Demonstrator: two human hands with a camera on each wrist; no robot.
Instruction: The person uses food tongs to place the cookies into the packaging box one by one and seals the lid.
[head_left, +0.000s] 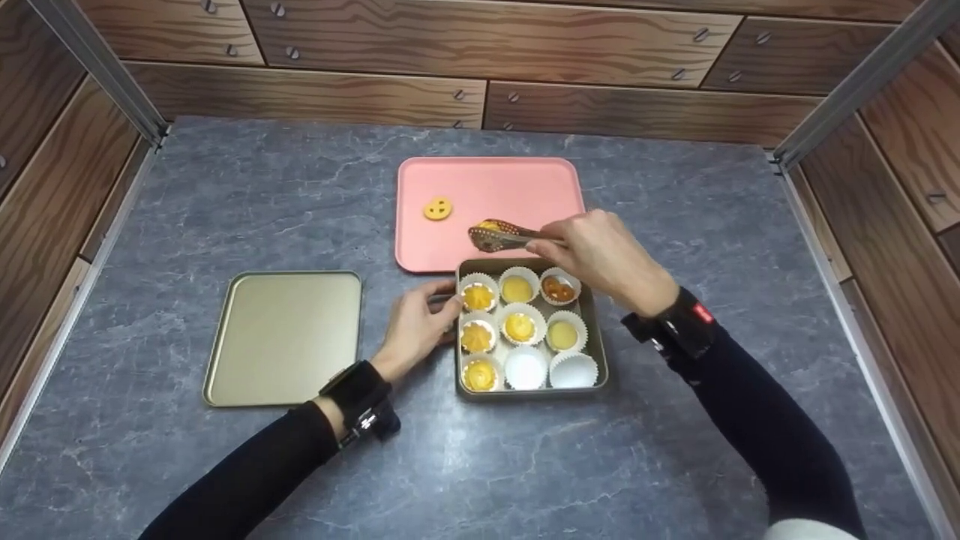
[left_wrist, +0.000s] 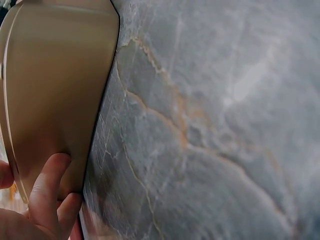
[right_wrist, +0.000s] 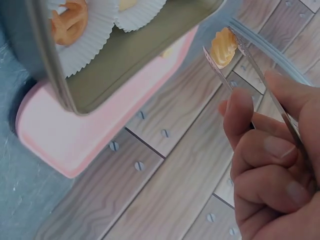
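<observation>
A pair of metal tongs (head_left: 501, 237) with perforated ends is gripped in my right hand (head_left: 600, 251), above the pink tray's near edge. Between the tong ends is a ridged yellow cookie (right_wrist: 223, 48). My left hand (head_left: 420, 319) holds the left wall of a square tin (head_left: 604, 352), fingers against its outside and thumb at the rim. Inside the tin stand white paper cups in rows. Most hold cookies of different shapes, among them a brown pretzel-shaped one (head_left: 558, 289). Two cups at the near side, a middle one (head_left: 525, 369) and a right one (head_left: 574, 372), are bare.
Behind the tin lies a pink tray (head_left: 416, 247) with a round yellow cookie with holes (head_left: 438, 208) on it. A flat gold lid (head_left: 289, 337) rests on the marbled table (head_left: 465, 465) at left. Wood-patterned panels (head_left: 375, 45) surround the table.
</observation>
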